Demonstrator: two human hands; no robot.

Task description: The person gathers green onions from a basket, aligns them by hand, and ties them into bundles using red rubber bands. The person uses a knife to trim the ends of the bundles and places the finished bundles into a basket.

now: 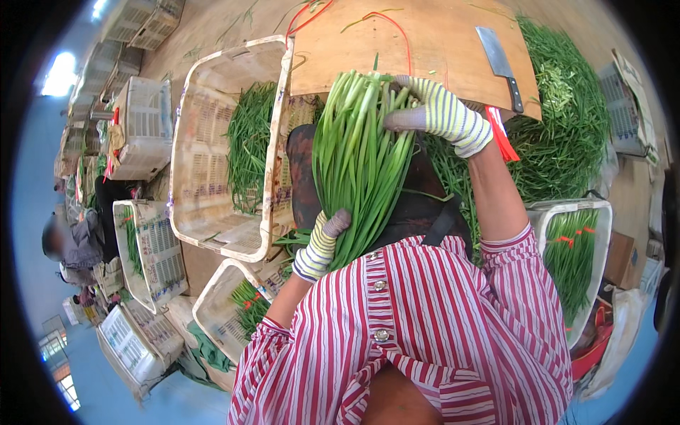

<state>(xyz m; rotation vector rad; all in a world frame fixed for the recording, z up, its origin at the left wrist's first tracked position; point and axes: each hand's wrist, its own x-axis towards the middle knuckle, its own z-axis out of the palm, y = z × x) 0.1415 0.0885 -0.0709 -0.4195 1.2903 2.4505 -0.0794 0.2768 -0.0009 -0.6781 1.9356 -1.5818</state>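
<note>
A thick bunch of garlic chives (366,154) lies across my lap, its pale cut ends up by the wooden board and its green leaves running down toward my shirt. My left hand (321,244), in a striped knit glove, grips the leafy lower part from the left side. At the stem end, my right hand (441,114), gloved alike, has its thumb and fingers around some stems on the bunch's right edge. Just beyond the bunch is the wooden board (345,50), with a cleaver (496,58) lying at its right side. Red ties (499,133) hang below the board's near edge.
A white plastic crate (186,207) holding loose greens stands at left. Tied bunches fill a crate (603,265) at right and lie in another (199,308) at lower left. Loose leaves (558,149) are heaped right of the board. Another person (82,239) sits far left.
</note>
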